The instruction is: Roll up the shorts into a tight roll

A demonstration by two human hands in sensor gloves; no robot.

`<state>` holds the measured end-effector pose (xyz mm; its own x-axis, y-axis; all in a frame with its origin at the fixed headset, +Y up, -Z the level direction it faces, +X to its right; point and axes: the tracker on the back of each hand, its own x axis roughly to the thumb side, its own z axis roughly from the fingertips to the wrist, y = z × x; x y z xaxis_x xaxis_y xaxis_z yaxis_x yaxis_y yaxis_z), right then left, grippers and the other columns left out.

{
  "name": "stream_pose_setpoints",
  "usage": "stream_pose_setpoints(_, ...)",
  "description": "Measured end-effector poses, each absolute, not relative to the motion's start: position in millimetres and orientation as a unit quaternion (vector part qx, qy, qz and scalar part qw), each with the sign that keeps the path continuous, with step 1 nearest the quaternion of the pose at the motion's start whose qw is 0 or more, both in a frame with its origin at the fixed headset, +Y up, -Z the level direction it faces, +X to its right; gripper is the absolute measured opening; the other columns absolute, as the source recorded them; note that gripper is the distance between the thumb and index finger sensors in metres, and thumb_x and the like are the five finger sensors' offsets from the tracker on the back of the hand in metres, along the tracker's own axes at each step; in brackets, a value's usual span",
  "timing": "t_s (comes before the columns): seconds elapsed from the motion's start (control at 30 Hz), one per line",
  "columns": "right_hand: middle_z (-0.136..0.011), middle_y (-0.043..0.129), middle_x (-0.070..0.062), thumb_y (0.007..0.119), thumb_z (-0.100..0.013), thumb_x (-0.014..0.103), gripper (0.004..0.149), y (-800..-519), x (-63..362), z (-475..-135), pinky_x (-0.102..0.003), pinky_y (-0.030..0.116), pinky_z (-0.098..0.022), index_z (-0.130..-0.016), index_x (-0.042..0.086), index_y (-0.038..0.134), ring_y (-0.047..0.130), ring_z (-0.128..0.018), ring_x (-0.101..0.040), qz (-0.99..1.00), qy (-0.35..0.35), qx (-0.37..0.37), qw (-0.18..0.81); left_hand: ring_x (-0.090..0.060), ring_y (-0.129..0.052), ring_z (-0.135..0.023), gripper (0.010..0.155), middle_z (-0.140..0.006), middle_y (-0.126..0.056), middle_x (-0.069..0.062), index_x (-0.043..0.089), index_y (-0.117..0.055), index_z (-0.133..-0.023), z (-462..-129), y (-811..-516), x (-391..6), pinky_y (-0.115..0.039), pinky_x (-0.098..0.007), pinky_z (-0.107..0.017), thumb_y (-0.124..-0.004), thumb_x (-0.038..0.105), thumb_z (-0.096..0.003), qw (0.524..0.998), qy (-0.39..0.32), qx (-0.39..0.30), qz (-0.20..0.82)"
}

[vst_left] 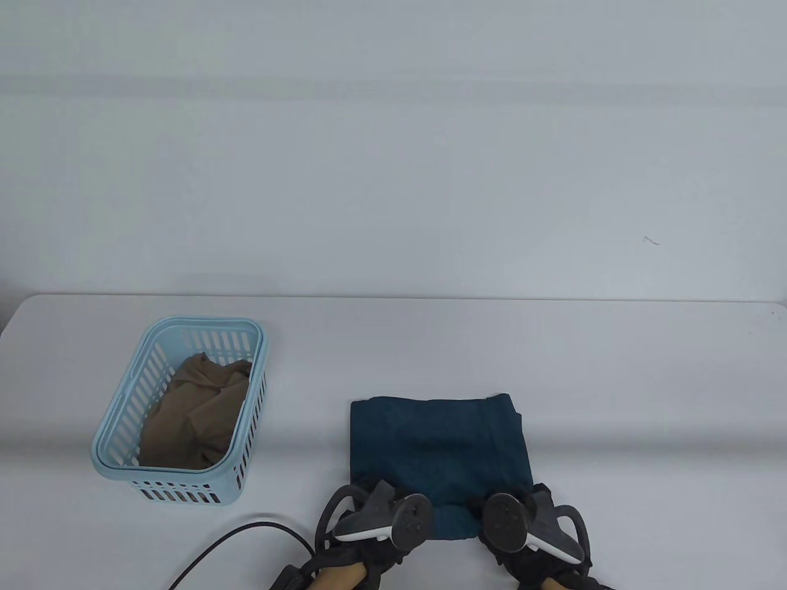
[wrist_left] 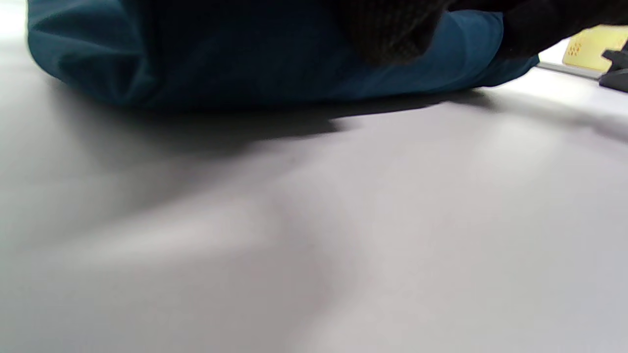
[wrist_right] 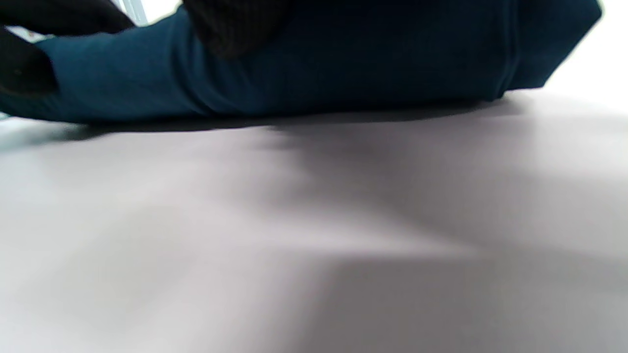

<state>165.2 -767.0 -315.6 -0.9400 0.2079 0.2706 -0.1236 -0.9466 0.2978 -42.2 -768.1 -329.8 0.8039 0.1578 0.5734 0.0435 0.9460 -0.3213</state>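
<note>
Table view: shorts [vst_left: 439, 448], dark teal, folded flat, on surface [vst_left: 553, 369] near front edge, right of centre. Near edge of shorts turned up into low roll between hands. Left hand [vst_left: 375, 513] and right hand [vst_left: 529, 516] side by side on that edge, trackers on top. Wrist views: dark gloved fingers [wrist_left: 392, 29] lie curled over rolled fabric; each grip holds shorts. Blue basket [vst_left: 123, 455] at left, well apart, tan cloth [vst_left: 197, 412] inside. Black cable [vst_left: 246, 534] at front.
</note>
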Motion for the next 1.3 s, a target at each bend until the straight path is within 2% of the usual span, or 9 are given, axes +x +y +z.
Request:
stream_pose_setpoints(0.13,-0.101,0.069,-0.011,0.055,-0.051,0.035,0.054,-766,175,-320,-0.076,0.018,-0.065,-0.101,0.018,0.066,0.057,-0.096,-0.042,0.962,0.18,0.137,0.153,-0.034,-0.094,-0.079,0.06,-0.093,-0.089,-0.017,0.008,-0.066,-0.103,-333,-761,-50,-0.045,-0.075,-0.066,-0.068,0.033,-0.0483,0.937,-0.301,-0.157,0.08)
stream_pose_setpoints(0.33,-0.089,0.078,-0.012,0.053,-0.052,0.036,0.052,-769,179,-321,-0.076,0.021,-0.065,-0.094,0.014,0.075,0.065,-0.086,-0.041,0.957,0.198,0.119,0.175,-0.028,-0.102,-0.065,0.057,-0.08,-0.097,-0.011,0.009,-0.071,-0.1,-330,-764,-47,-0.049,-0.075,-0.065,-0.066,0.031,-0.0478,0.934,-0.302,-0.166,0.1)
stream_pose_setpoints(0.43,-0.088,0.079,-0.013,0.054,-0.052,0.037,0.052,-769,178,-321,-0.076,0.022,-0.066,-0.093,0.014,0.075,0.067,-0.085,-0.041,0.962,0.185,0.11,0.168,-0.033,-0.094,-0.074,0.059,-0.087,-0.091,-0.015,0.01,-0.064,-0.104,-327,-760,-47,-0.044,-0.077,-0.065,-0.066,0.032,-0.0496,0.936,-0.306,-0.154,0.086)
stream_pose_setpoints(0.5,-0.087,0.079,-0.012,0.054,-0.052,0.037,0.052,-769,177,-321,-0.076,0.023,-0.066,-0.093,0.014,0.075,0.067,-0.085,-0.041,0.965,0.176,0.105,0.163,-0.041,-0.08,-0.089,0.061,-0.103,-0.071,-0.021,0.008,-0.057,-0.105,-323,-754,-48,-0.04,-0.079,-0.065,-0.068,0.033,-0.0501,0.937,-0.317,-0.122,0.081)
stream_pose_setpoints(0.63,-0.088,0.078,-0.012,0.053,-0.052,0.038,0.052,-770,175,-321,-0.076,0.023,-0.066,-0.094,0.014,0.074,0.066,-0.086,-0.041,0.972,0.151,0.096,0.149,-0.04,-0.077,-0.089,0.049,-0.101,-0.069,-0.021,0.013,-0.068,-0.095,-311,-736,-42,-0.044,-0.075,-0.067,-0.067,0.035,-0.051,0.929,-0.363,-0.055,0.043)
stream_pose_setpoints(0.7,-0.092,0.074,-0.013,0.053,-0.052,0.038,0.053,-769,174,-321,-0.076,0.021,-0.066,-0.096,0.015,0.071,0.062,-0.089,-0.041,0.976,0.141,0.088,0.138,-0.042,-0.074,-0.091,0.045,-0.103,-0.065,-0.021,0.014,-0.073,-0.091,-309,-738,-35,-0.042,-0.076,-0.067,-0.068,0.036,-0.0509,0.927,-0.369,-0.072,0.017)
stream_pose_setpoints(0.9,-0.104,0.053,-0.015,0.063,-0.051,0.04,0.062,-753,182,-316,-0.075,0.015,-0.066,-0.106,0.015,0.05,0.044,-0.096,-0.042,0.982,0.093,0.105,0.124,-0.051,-0.056,-0.097,0.06,-0.108,-0.047,-0.029,0.006,-0.059,-0.1,-311,-751,-31,-0.033,-0.077,-0.066,-0.068,0.037,-0.0506,0.928,-0.359,-0.095,-0.026)
stream_pose_setpoints(1.07,-0.107,0.046,-0.015,0.067,-0.05,0.041,0.066,-756,180,-313,-0.075,0.011,-0.065,-0.107,0.015,0.046,0.038,-0.098,-0.043,0.978,0.121,0.141,0.098,-0.053,-0.05,-0.098,0.066,-0.109,-0.04,-0.031,0.004,-0.051,-0.105,-315,-760,-32,-0.03,-0.077,-0.066,-0.068,0.038,-0.0507,0.931,-0.346,-0.115,-0.034)
stream_pose_setpoints(1.3,-0.109,0.039,-0.014,0.07,-0.049,0.039,0.071,-775,176,-318,-0.074,0.012,-0.066,-0.108,0.015,0.039,0.035,-0.099,-0.042,0.974,0.17,0.142,0.043,-0.045,-0.063,-0.097,0.071,-0.108,-0.053,-0.025,0.006,-0.04,-0.107,-322,-776,-33,-0.039,-0.073,-0.069,-0.07,0.036,-0.0501,0.932,-0.34,-0.121,-0.042)
